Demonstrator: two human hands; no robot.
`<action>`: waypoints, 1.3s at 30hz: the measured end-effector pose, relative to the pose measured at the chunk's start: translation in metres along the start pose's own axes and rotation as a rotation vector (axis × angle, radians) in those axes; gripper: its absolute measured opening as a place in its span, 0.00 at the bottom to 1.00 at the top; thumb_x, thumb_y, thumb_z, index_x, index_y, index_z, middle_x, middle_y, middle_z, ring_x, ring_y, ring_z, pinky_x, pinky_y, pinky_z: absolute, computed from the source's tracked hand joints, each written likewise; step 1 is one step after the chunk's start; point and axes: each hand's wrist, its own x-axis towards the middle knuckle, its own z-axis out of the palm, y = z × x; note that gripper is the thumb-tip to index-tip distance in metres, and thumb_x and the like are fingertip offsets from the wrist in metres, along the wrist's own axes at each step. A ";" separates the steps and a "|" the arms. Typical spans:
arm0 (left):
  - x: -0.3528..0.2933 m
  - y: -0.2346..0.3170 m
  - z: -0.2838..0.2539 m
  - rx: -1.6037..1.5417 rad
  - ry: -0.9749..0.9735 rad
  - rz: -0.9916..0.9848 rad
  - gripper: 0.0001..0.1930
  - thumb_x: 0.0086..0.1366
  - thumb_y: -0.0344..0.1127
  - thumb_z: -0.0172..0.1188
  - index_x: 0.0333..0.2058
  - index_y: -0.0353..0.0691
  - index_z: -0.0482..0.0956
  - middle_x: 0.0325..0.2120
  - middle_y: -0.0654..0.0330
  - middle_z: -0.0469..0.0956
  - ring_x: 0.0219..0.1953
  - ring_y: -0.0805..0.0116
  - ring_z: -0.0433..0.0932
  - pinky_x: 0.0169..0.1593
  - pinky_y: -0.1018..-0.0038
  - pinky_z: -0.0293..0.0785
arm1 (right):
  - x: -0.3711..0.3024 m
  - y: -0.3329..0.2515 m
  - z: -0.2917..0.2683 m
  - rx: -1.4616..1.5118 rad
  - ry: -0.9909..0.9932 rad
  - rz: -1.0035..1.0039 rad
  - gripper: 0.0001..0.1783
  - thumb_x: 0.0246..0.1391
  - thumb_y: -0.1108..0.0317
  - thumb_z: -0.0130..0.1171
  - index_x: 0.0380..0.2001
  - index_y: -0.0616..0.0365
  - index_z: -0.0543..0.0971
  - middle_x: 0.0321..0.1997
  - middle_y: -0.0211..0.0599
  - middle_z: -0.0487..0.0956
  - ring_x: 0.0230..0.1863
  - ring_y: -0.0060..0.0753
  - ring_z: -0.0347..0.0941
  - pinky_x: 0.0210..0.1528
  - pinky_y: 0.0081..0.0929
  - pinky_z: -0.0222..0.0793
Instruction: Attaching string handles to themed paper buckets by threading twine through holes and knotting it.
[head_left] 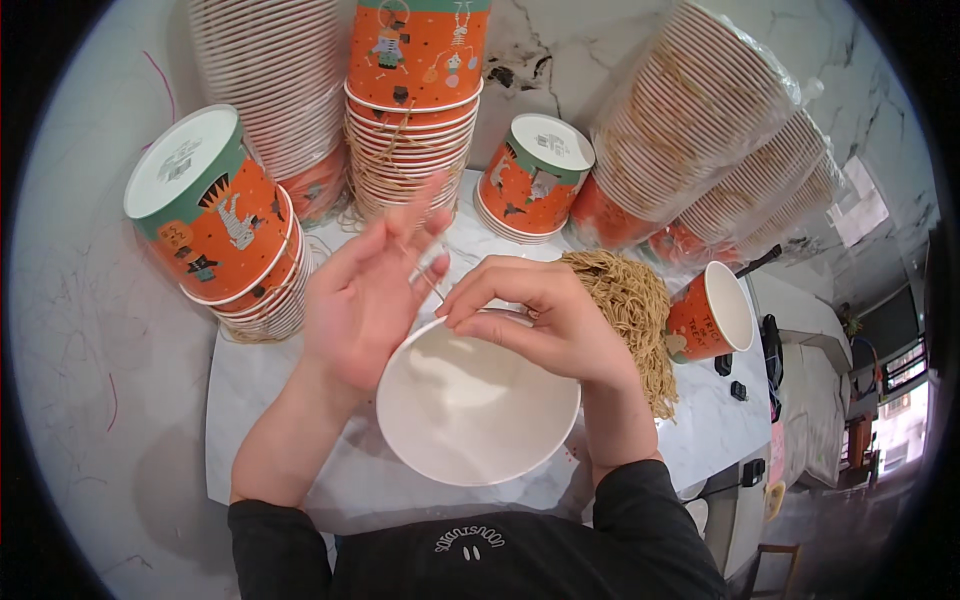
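Observation:
A large white-lined paper bucket (475, 420) stands in front of me on the table, its open mouth toward me. My right hand (525, 315) pinches its far rim between thumb and fingers. From that pinch a thin tan strand (430, 283) runs up toward my left hand (370, 285). My left hand is raised with its fingers stretched out and its palm edge beside the bucket's rim; the fingertips are smeared by motion. Whether the strand is a cord or a band I cannot tell. Just right of my right hand lies a thick bundle of tan strands (630, 320).
Upside-down stacks of orange and green patterned paper buckets (225, 215) (415, 110) line the wall, with a shorter stack (535, 180) between. Plastic-wrapped stacks (680, 120) lean at the back right. A single patterned bucket (715, 315) lies tipped near small black objects (738, 390).

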 end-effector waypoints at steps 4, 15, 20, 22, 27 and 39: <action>0.005 0.008 -0.019 0.243 -0.091 0.219 0.10 0.75 0.38 0.51 0.45 0.41 0.77 0.58 0.57 0.77 0.51 0.71 0.76 0.56 0.69 0.71 | 0.002 -0.001 0.001 0.077 -0.038 0.021 0.03 0.55 0.77 0.66 0.34 0.64 0.84 0.39 0.39 0.85 0.43 0.33 0.82 0.48 0.29 0.75; 0.003 0.002 -0.024 0.667 0.023 0.065 0.10 0.76 0.40 0.54 0.47 0.41 0.74 0.43 0.60 0.80 0.41 0.71 0.81 0.44 0.75 0.80 | 0.001 0.012 -0.006 0.204 0.087 0.222 0.05 0.58 0.77 0.66 0.38 0.66 0.84 0.39 0.36 0.85 0.43 0.24 0.81 0.48 0.22 0.75; -0.003 -0.022 -0.029 0.527 0.044 -0.010 0.11 0.76 0.41 0.53 0.49 0.42 0.71 0.43 0.59 0.79 0.42 0.69 0.81 0.46 0.72 0.80 | -0.001 0.004 0.001 0.488 0.198 0.303 0.06 0.60 0.77 0.65 0.40 0.66 0.82 0.38 0.35 0.85 0.40 0.20 0.80 0.45 0.17 0.75; -0.003 -0.027 -0.026 0.496 0.112 0.006 0.11 0.76 0.40 0.54 0.48 0.40 0.72 0.44 0.59 0.79 0.45 0.69 0.81 0.47 0.73 0.79 | -0.002 0.000 0.000 0.236 0.238 0.377 0.06 0.60 0.77 0.64 0.39 0.66 0.80 0.37 0.34 0.84 0.40 0.18 0.80 0.44 0.17 0.74; 0.002 -0.017 -0.029 0.662 0.061 0.148 0.10 0.72 0.37 0.59 0.45 0.36 0.78 0.46 0.60 0.78 0.49 0.72 0.78 0.51 0.73 0.77 | 0.001 0.018 0.000 0.188 0.240 0.445 0.06 0.60 0.76 0.65 0.38 0.65 0.80 0.35 0.30 0.83 0.37 0.15 0.79 0.41 0.15 0.73; 0.008 -0.006 -0.028 1.086 -0.122 0.242 0.10 0.66 0.26 0.63 0.45 0.30 0.83 0.51 0.53 0.77 0.58 0.70 0.73 0.58 0.73 0.73 | 0.010 0.026 0.007 0.130 0.120 0.367 0.07 0.61 0.71 0.64 0.38 0.64 0.81 0.34 0.25 0.82 0.34 0.11 0.73 0.37 0.16 0.69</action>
